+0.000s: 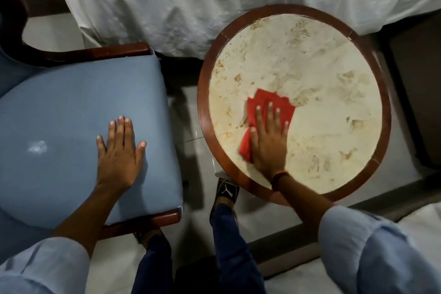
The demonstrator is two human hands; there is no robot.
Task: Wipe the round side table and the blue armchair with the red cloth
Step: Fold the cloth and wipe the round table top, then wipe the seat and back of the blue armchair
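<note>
A person's right hand [268, 141] lies flat, fingers spread, pressing a folded red cloth [267, 112] onto the near-left part of the round side table [322, 74], whose mottled cream top sits inside a dark wooden rim. The left hand [119, 148] rests palm-down and open, gripping nothing, on the seat of the blue armchair [59, 114], which stands just beside the table on its left. Behind both hangs a white bedsheet [191, 7], and the person's sandalled foot [226, 192] shows on the pale floor between chair and table.
</note>
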